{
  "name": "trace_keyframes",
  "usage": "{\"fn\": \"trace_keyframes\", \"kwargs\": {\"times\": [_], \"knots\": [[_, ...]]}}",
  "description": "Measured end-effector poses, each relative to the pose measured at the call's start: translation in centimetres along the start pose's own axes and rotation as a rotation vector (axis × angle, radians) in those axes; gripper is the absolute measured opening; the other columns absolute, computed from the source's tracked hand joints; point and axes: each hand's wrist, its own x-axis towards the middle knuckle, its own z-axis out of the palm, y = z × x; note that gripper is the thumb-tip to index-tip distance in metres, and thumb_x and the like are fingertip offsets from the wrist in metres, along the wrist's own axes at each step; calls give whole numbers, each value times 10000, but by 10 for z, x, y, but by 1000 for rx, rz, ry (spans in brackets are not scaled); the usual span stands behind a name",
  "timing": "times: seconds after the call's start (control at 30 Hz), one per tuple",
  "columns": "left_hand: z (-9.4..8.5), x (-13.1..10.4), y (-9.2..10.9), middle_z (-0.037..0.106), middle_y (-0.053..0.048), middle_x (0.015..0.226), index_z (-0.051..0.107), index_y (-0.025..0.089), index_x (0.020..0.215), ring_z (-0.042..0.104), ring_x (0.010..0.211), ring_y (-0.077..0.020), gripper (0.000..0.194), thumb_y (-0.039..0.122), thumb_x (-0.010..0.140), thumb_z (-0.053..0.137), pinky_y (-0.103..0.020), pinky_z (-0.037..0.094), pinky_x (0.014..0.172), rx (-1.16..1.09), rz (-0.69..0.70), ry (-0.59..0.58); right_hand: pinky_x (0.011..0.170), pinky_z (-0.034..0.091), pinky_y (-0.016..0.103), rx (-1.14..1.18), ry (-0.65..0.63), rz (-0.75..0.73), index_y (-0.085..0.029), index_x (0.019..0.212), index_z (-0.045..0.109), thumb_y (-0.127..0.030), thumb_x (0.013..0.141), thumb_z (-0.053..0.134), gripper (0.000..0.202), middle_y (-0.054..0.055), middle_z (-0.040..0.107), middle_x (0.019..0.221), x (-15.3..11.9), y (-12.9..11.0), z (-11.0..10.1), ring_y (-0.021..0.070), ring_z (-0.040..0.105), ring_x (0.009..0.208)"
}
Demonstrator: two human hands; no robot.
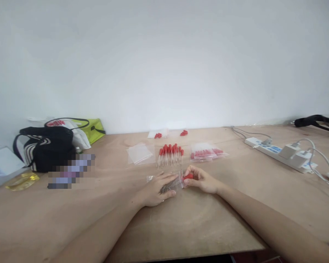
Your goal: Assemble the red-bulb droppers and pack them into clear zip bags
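Observation:
My left hand [160, 188] lies on a small clear plastic bag [170, 185] near the middle of the table, its fingers spread over it. At the bag's right end, my right hand [201, 179] pinches a red-tipped piece [188, 176]; whether its end is inside the bag I cannot tell. Just beyond, several red-headed pieces with thin pale stems [170, 153] lie in a row. To their left is a stack of flat clear bags [140, 153]. On their right sit filled bags [205, 152] with red pieces inside.
Small red pieces [184, 133] and a white packet [152, 134] lie near the wall. A power strip [276, 151] with chargers and cables is at right. Black bag [53, 146], green bag [94, 131] and yellow tape [23, 181] stand left; a black strap [315, 120] lies far right.

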Motion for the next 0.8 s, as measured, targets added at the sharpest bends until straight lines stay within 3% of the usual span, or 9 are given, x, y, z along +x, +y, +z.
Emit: {"fn": "trace_keyframes", "kwargs": {"times": [0.23, 0.43, 0.6, 0.67, 0.8], "knots": [[-15, -6, -5, 434, -60, 1279, 479, 247, 1179, 401, 1164, -212, 428, 383, 775, 521, -392, 319, 966, -64, -13, -24, 519, 437, 234, -141, 46, 15, -156, 640, 605, -381, 564, 687, 251, -30, 583, 535, 4, 0, -9, 87, 506, 487], [-14, -12, -6, 475, -54, 1244, 517, 252, 1142, 418, 1154, -202, 368, 341, 785, 513, -391, 332, 963, -60, 4, 11, 726, 427, 300, -266, -147, 11, -182, 736, 646, -434, 672, 573, 270, 9, 634, 783, -3, -13, -14, 142, 553, 751], [-11, -15, -7, 519, -50, 1201, 521, 242, 1141, 459, 1120, -184, 343, 294, 804, 485, -367, 361, 952, -58, 36, 47, 548, 397, 220, -163, 32, 27, -180, 685, 588, -359, 573, 682, 232, -39, 567, 585, 0, -2, -14, 91, 494, 535], [-11, -15, -7, 523, -49, 1197, 513, 242, 1149, 461, 1118, -181, 350, 292, 803, 487, -362, 373, 943, -60, 24, 38, 506, 365, 204, -230, 66, -4, -167, 578, 564, -358, 589, 670, 219, -47, 516, 529, 2, 3, -12, 75, 446, 484], [-13, -14, -7, 500, -42, 1221, 519, 256, 1140, 455, 1126, -177, 341, 312, 805, 486, -359, 361, 952, -55, 14, 7, 542, 371, 214, -460, 79, -145, -160, 485, 547, -338, 695, 570, 275, -13, 531, 622, 3, 7, -7, 93, 468, 564]]}}
